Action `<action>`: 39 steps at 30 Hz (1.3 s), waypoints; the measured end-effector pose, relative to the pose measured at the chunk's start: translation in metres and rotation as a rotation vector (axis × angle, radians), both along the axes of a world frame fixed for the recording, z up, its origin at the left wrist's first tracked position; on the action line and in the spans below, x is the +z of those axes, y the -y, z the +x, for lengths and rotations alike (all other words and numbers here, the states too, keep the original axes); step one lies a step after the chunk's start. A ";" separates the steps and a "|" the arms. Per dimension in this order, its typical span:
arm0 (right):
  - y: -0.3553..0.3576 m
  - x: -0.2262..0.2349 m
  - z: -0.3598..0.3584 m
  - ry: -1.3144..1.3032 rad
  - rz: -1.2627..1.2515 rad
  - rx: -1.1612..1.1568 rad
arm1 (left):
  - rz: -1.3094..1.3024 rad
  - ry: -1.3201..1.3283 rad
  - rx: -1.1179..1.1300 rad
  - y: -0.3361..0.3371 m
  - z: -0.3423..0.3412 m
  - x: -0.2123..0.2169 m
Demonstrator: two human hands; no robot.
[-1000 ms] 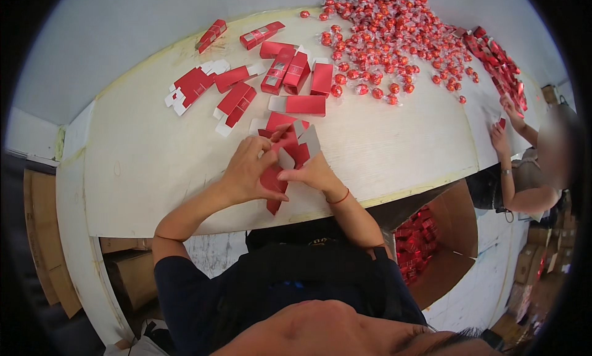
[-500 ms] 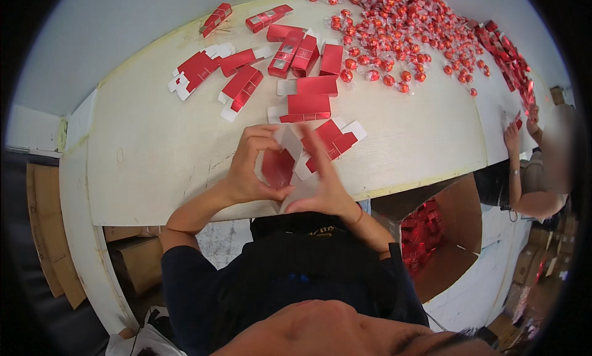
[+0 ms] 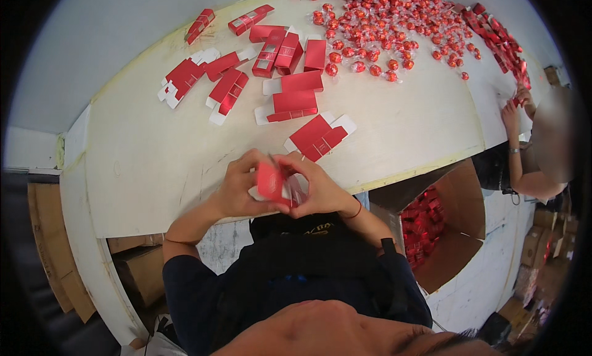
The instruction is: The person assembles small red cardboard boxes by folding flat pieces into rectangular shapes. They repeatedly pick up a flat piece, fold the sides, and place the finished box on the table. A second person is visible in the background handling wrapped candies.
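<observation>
Close to the table's near edge, a red and white folding carton is between my two hands, with a white flap showing. My left hand is closed around its left side, the thumb along the bottom. Fingers and thumb of my right hand curve round its right side. Just beyond my hands lies a flattened red carton with white flaps. Farther off are more red cartons, some flat and some standing folded, among them one carton with its white flap out to the left.
Many red-wrapped candies are heaped at the table's far right. A brown cardboard box holding red packs stands below the near edge at right. Another person's hands work at the right end, near a row of red cartons.
The carton in my hands has turned, so a red printed face now shows instead of its open inside. My right hand has closed in on it from its spread pose.
</observation>
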State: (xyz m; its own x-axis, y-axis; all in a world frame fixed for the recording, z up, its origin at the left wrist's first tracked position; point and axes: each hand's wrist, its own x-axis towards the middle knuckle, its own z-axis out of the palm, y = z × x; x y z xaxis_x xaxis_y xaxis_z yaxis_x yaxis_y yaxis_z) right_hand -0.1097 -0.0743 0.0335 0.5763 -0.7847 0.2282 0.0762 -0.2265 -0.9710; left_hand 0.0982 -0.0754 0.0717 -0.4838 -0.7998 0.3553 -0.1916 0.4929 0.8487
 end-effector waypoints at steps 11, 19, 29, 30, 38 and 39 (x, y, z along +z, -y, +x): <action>-0.004 -0.001 -0.013 0.115 0.231 -0.081 | 0.046 -0.374 0.311 -0.008 -0.027 -0.008; -0.009 -0.004 -0.008 -0.173 0.063 -0.103 | 0.201 -0.392 0.189 -0.021 -0.033 -0.033; -0.014 -0.025 -0.001 -0.162 -0.307 -0.334 | 0.221 -0.606 0.309 -0.037 -0.068 -0.057; -0.010 -0.021 -0.003 -0.173 -0.335 -0.344 | 0.228 -0.588 0.289 -0.037 -0.069 -0.059; -0.006 -0.041 -0.003 0.278 -0.342 -0.507 | 0.326 -0.300 0.094 -0.050 -0.069 -0.076; -0.002 -0.042 -0.004 0.322 -0.362 -0.503 | 0.363 -0.305 0.107 -0.051 -0.068 -0.074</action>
State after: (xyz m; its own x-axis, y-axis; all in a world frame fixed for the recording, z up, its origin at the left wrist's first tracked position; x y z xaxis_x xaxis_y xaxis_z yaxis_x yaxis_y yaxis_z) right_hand -0.1142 -0.0722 -0.0081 0.0227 -0.7810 0.6241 0.1485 -0.6147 -0.7747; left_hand 0.0305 -0.0246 -0.0024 -0.3095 -0.9379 0.1568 0.0597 0.1454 0.9876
